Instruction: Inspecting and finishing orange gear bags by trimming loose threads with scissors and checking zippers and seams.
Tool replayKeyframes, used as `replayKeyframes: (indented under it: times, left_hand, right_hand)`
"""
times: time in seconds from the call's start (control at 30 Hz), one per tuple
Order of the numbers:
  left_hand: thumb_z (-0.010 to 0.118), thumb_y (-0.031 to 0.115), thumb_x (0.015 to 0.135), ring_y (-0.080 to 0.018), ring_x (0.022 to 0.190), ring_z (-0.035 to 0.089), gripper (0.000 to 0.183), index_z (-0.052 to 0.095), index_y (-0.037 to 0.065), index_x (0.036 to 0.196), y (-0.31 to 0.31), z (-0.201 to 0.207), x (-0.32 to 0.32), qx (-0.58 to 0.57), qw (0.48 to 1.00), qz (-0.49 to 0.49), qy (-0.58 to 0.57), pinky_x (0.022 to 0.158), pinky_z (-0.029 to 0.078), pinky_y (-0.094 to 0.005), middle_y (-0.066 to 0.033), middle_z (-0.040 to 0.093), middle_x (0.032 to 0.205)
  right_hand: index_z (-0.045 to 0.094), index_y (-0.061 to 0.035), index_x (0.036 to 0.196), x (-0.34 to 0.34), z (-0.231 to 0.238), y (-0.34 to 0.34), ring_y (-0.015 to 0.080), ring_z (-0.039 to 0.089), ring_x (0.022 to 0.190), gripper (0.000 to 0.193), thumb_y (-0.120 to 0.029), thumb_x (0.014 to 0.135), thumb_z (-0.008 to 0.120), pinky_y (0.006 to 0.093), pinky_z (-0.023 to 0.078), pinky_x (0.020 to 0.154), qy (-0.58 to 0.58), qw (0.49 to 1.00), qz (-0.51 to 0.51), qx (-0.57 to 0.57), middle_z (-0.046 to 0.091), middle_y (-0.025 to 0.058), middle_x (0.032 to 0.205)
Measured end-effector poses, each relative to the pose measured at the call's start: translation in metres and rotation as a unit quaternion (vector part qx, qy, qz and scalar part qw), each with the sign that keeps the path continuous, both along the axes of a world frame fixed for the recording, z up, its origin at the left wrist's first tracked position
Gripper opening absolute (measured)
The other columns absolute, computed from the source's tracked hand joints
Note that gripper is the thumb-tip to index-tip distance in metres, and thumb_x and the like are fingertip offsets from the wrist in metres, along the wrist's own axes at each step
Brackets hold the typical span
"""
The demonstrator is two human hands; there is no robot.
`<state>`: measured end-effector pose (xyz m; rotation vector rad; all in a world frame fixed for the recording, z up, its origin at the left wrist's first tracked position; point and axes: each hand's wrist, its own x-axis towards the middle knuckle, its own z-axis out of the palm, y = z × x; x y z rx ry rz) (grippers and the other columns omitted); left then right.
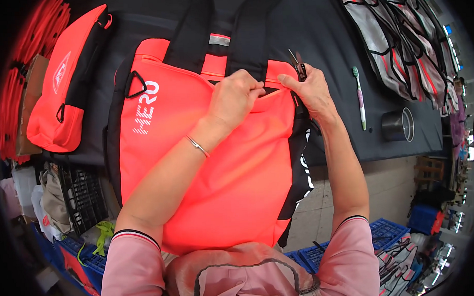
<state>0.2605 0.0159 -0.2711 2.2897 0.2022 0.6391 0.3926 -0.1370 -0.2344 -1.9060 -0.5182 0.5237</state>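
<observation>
A bright orange-red bag with black sides and wide black straps lies over the table's near edge, its lower part hanging toward me. At the gaping slit along its upper front, my left hand is closed in a pinch; what its fingertips grip is too small to make out. My right hand grips small thread snips, blades pointing up and away. Its thumb presses on the bag's upper right corner, beside the slit. A black triangular ring sits on the bag's left side.
A smaller orange and black bag lies at the left. To the right are a toothbrush, a metal cup and stacked grey panels with black trim. Blue crates and a black crate stand below table height.
</observation>
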Motion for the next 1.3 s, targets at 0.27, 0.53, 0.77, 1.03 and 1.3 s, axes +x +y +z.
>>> replayKeyframes:
  times: [0.27, 0.53, 0.77, 1.03, 1.3]
  left_hand:
    - [0.065, 0.006, 0.089, -0.0284, 0.072, 0.065, 0.008, 0.061, 0.0, 0.091, -0.006, 0.003, 0.005, 0.113, 0.993, -0.003, 0.017, 0.062, 0.055, -0.037, -0.0099, 0.06, 0.091]
    - [0.058, 0.002, 0.092, -0.0276, 0.065, 0.057, 0.008, 0.051, 0.0, 0.094, 0.011, -0.013, -0.001, 0.097, 0.982, 0.116, -0.116, 0.057, 0.047, -0.0361, -0.0124, 0.057, 0.093]
    - [0.072, 0.004, 0.084, -0.018, 0.058, 0.058, 0.012, 0.07, 0.002, 0.095, -0.006, 0.01, -0.013, -0.047, 0.997, 0.041, -0.037, 0.054, 0.047, -0.03, -0.0089, 0.062, 0.086]
    - [0.072, 0.013, 0.085, -0.0232, 0.066, 0.063, 0.008, 0.069, 0.005, 0.089, -0.013, 0.004, 0.003, 0.079, 0.996, 0.034, -0.006, 0.056, 0.051, -0.0351, -0.0037, 0.061, 0.083]
    - [0.061, 0.009, 0.093, -0.0284, 0.072, 0.059, 0.01, 0.055, 0.003, 0.09, -0.009, 0.0, -0.002, 0.068, 0.997, 0.016, 0.041, 0.061, 0.048, -0.0368, -0.0093, 0.054, 0.087]
  right_hand:
    - [0.058, -0.0006, 0.077, -0.001, -0.003, 0.0, 0.0098, 0.048, 0.059, 0.034, -0.027, 0.074, 0.078, 0.0298, 0.043, 0.057, -0.046, 0.999, -0.008, -0.019, 0.053, 0.0002, 0.063]
    - [0.056, -0.001, 0.073, -0.006, 0.001, 0.0, 0.0117, 0.048, 0.058, 0.035, -0.029, 0.075, 0.077, 0.0315, 0.043, 0.057, -0.074, 0.995, -0.016, -0.06, 0.053, 0.0016, 0.061]
    - [0.056, -0.0002, 0.075, -0.009, 0.002, -0.002, 0.0116, 0.049, 0.059, 0.036, -0.03, 0.075, 0.077, 0.0314, 0.044, 0.059, -0.07, 0.996, -0.021, -0.053, 0.054, 0.0022, 0.062]
    - [0.056, 0.0015, 0.076, -0.012, 0.003, -0.002, 0.0117, 0.049, 0.06, 0.036, -0.028, 0.076, 0.076, 0.0317, 0.045, 0.059, -0.098, 0.994, -0.024, -0.034, 0.055, 0.0027, 0.063]
    - [0.06, 0.0036, 0.092, -0.016, 0.012, -0.003, 0.0234, 0.057, 0.066, 0.041, -0.034, 0.083, 0.074, 0.0371, 0.049, 0.065, -0.177, 0.972, -0.005, -0.157, 0.06, 0.0116, 0.078]
